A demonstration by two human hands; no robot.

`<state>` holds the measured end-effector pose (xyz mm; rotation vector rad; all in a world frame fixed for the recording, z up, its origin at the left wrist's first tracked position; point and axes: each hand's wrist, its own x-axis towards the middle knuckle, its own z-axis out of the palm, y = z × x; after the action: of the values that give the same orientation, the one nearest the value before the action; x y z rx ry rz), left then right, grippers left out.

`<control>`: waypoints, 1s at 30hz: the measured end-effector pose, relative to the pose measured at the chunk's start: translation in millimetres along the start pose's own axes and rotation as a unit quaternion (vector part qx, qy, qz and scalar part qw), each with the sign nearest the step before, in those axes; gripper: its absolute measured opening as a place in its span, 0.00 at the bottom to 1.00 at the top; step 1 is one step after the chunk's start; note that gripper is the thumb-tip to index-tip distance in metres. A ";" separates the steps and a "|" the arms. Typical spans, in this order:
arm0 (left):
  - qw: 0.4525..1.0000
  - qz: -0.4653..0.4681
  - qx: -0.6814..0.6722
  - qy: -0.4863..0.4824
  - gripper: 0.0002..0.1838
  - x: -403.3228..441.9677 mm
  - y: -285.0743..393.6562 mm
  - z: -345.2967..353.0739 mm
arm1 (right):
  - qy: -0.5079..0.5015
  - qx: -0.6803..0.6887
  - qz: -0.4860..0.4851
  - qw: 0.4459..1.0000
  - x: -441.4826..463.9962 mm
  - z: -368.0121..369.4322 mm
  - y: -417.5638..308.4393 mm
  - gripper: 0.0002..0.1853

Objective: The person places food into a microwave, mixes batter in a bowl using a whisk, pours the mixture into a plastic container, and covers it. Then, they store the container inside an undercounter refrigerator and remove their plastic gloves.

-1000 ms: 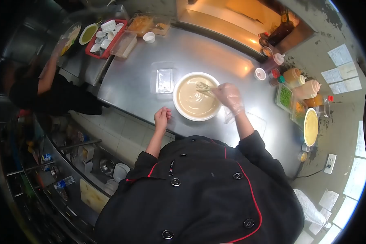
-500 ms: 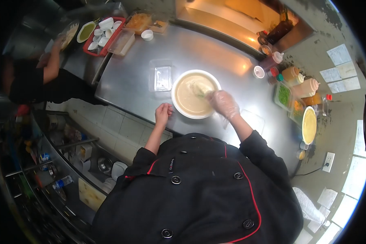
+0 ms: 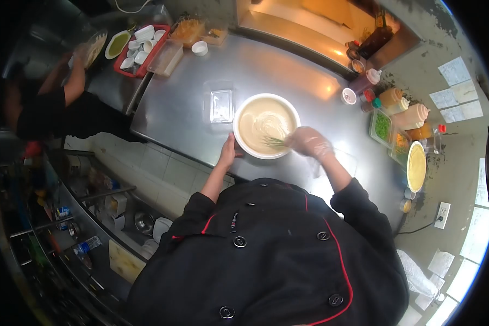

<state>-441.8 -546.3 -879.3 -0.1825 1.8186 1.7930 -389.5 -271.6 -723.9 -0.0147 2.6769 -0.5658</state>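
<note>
A round white bowl (image 3: 295, 111) stands on the steel table, filled with thick cream-coloured batter or sauce (image 3: 250, 127) that has swirl marks on its surface. My right hand (image 3: 308, 142), in a clear plastic glove, is closed at the bowl's right rim. From its fingers a bundle of thin green strands (image 3: 274, 142) fans into the mixture; their exact kind is unclear. My bare left hand (image 3: 227, 152) grips the lower left side of the bowl, with some fingers hidden against it. Just left of the bowl sits a clear plastic container (image 3: 220, 106).
A red tray (image 3: 149, 64) with several white cups is at the back left. Squeeze bottles (image 3: 413, 116), tubs of chopped greens (image 3: 382, 126) and a yellow-filled bowl (image 3: 417, 165) line the right wall. Another person's arm (image 3: 75, 81) works at far left.
My left hand has moved up and right onto the bowl, from beside it. My right hand has shifted slightly right and down, and the green strands now lie lower in the mixture.
</note>
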 end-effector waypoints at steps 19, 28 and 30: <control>0.991 0.000 0.007 -0.132 0.39 55.1 17.9 -0.8 | 0.085 0.053 0.130 0.986 -30.4 7.4 6.6 0.16; 0.960 0.018 -0.209 -0.185 0.28 17.5 55.2 30.9 | 0.100 0.058 0.126 0.985 -31.5 4.9 -1.7 0.17; 0.939 -0.068 -0.274 -0.199 0.30 25.1 57.2 36.4 | 0.089 0.054 0.121 0.987 -28.8 6.2 -9.6 0.17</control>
<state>-479.1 -499.1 -839.1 -0.1376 0.9815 2.0200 -361.3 -280.1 -714.3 0.4048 2.7581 -0.6577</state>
